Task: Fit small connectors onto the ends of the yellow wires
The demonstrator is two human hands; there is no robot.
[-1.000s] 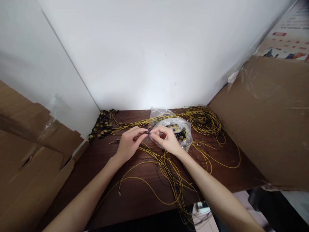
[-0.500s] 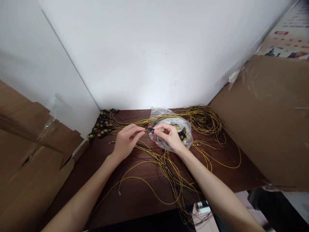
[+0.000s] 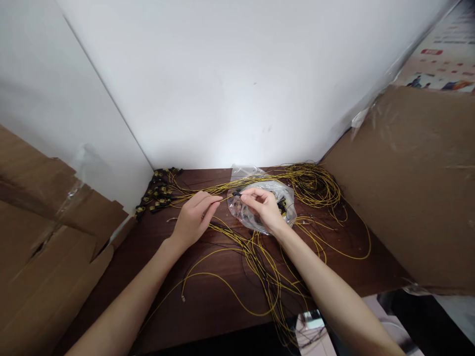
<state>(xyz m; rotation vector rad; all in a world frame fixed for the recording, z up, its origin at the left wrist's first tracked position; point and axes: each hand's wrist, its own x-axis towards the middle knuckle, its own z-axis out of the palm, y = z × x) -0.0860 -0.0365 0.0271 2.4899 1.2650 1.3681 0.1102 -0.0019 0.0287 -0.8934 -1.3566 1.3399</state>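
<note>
Between thumb and fingers, my left hand (image 3: 196,213) pinches a thin yellow wire, of which a short piece shows beyond the fingertips. My right hand (image 3: 264,206) is closed in a pinch on a small black connector (image 3: 236,194), which sits near the wire's end; whether the two are joined is too small to tell. Both hands are held above the table. Behind and below the right hand lies a clear plastic bag (image 3: 237,211) with black and yellow small parts inside. Loose yellow and black wires (image 3: 256,252) spread beneath both hands.
A coil of yellow wires (image 3: 315,185) lies at the back right. Wires run from it to several black-and-yellow parts (image 3: 158,193) at the back left. Cardboard (image 3: 408,188) stands on the right, more cardboard (image 3: 55,237) on the left. A white wall (image 3: 237,89) closes the back.
My right hand has shifted slightly to the right with the black connector, widening the gap between the hands. My left hand is almost unmoved.
</note>
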